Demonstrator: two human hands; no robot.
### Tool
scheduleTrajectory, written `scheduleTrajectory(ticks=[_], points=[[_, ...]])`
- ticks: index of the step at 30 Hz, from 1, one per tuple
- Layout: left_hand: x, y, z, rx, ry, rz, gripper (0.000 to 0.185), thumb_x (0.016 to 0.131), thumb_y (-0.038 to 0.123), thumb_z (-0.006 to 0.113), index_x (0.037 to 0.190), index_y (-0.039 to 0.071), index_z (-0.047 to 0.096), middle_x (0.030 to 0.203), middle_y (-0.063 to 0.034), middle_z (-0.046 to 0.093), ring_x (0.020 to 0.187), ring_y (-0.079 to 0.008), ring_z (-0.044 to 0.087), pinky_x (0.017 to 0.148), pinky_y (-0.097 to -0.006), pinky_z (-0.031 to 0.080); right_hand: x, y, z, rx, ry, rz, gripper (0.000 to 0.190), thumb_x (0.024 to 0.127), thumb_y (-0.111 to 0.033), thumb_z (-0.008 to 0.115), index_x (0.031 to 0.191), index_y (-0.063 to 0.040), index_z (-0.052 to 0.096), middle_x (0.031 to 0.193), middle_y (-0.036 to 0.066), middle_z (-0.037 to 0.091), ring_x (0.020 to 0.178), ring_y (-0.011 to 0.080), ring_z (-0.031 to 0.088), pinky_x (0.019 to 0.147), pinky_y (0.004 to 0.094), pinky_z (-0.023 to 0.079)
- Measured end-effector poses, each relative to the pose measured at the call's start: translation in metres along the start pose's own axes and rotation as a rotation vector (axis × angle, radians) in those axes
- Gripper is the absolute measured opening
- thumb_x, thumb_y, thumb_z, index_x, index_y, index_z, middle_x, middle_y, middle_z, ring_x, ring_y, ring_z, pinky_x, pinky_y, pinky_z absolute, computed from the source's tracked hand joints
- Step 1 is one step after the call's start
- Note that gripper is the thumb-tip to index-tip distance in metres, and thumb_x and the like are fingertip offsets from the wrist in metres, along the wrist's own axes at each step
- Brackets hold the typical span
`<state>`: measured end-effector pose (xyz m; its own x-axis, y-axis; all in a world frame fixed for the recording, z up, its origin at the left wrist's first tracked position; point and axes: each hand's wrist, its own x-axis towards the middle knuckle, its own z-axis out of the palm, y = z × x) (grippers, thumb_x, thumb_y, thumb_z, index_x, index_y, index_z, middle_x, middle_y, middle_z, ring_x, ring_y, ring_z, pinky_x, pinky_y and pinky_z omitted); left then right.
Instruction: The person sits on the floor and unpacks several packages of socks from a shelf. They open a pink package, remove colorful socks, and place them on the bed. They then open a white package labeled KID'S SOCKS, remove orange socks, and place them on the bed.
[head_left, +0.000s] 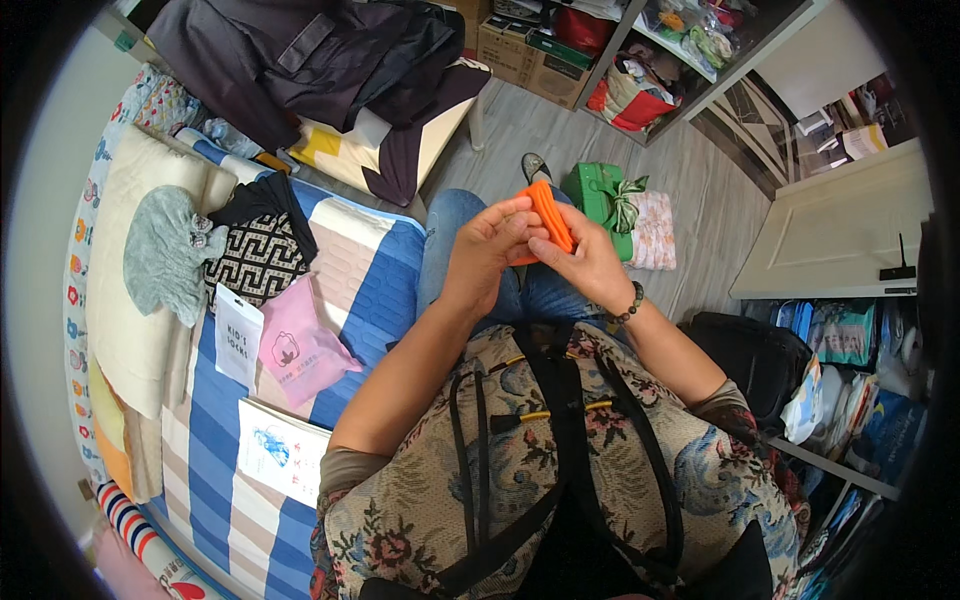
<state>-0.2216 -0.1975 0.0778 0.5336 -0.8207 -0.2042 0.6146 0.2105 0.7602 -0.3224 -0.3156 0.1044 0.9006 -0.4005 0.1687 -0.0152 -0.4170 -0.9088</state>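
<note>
A folded orange piece of soft material (552, 217), cloth or thin plastic, is held above my knees in both hands. Its layers stack into narrow ridges. My right hand (589, 255) grips its right side, thumb across the near end and fingers behind. On the left side, my left hand (487, 251) has curled fingers against it, and a bit of orange shows below them. Beyond the right hand, on the floor, are a green box-like case (592, 184) with a patterned ribbon (627, 204) and a folded pale printed cloth (652, 231).
On the striped bed (360, 247) to the left lie a pink pouch (306, 341), a white socks packet (238, 337), a white booklet (281, 450) and a patterned black bag (259, 251). A dark coat (300, 60) covers a small table. Shelves (694, 56) and a black bag (742, 360) stand right.
</note>
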Motion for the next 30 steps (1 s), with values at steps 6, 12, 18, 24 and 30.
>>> scheduleTrajectory(ticks=[6, 12, 18, 24, 30], points=[[-0.001, -0.003, 0.005, 0.136, 0.080, 0.081, 0.025, 0.090, 0.015, 0.059, 0.111, 0.002, 0.053, 0.095, -0.0059, 0.063, 0.082, -0.0103, 0.060, 0.073, -0.0235, 0.050, -0.006, 0.008, -0.003, -0.079, -0.069, 0.041, 0.028, 0.090, -0.015, 0.057, 0.115, -0.001, 0.056, 0.085, 0.009, 0.064, 0.074, 0.0149, 0.061, 0.066, 0.0289, 0.048], [-0.006, 0.005, 0.001, 0.091, -0.002, 0.057, 0.019, 0.089, 0.011, 0.059, 0.105, 0.003, 0.054, 0.092, -0.0038, 0.062, 0.078, -0.0089, 0.058, 0.069, -0.0225, 0.048, -0.003, 0.014, -0.007, 0.397, -0.048, 0.219, 0.018, 0.096, -0.008, 0.045, 0.101, 0.003, 0.058, 0.086, 0.002, 0.063, 0.072, 0.0064, 0.058, 0.062, 0.0208, 0.046], [-0.016, 0.059, -0.065, -0.132, 0.119, 0.279, 0.023, 0.086, 0.012, 0.056, 0.107, 0.000, 0.055, 0.098, -0.0082, 0.062, 0.089, -0.0162, 0.061, 0.081, -0.0313, 0.050, 0.023, 0.021, -0.030, 0.546, 0.089, 0.315, 0.018, 0.095, -0.011, 0.046, 0.102, -0.001, 0.059, 0.085, 0.004, 0.065, 0.065, 0.0107, 0.062, 0.058, 0.0228, 0.051], [-0.091, 0.173, -0.144, -0.194, 0.297, 0.623, 0.032, 0.089, 0.013, 0.054, 0.116, -0.003, 0.051, 0.117, -0.0165, 0.058, 0.110, -0.0276, 0.056, 0.094, -0.0400, 0.045, 0.052, -0.017, -0.034, 0.477, 0.035, 0.043, 0.022, 0.096, -0.012, 0.046, 0.111, 0.001, 0.056, 0.094, 0.006, 0.065, 0.073, 0.0111, 0.063, 0.060, 0.0218, 0.051], [-0.109, 0.214, -0.136, -0.031, 0.415, 0.764, 0.032, 0.089, 0.015, 0.060, 0.116, 0.002, 0.051, 0.114, -0.0122, 0.059, 0.108, -0.0241, 0.056, 0.091, -0.0374, 0.047, 0.041, -0.026, 0.061, -0.074, -0.323, -0.345, 0.024, 0.091, -0.011, 0.048, 0.113, -0.007, 0.057, 0.096, 0.013, 0.065, 0.079, 0.0239, 0.064, 0.067, 0.0321, 0.050]])
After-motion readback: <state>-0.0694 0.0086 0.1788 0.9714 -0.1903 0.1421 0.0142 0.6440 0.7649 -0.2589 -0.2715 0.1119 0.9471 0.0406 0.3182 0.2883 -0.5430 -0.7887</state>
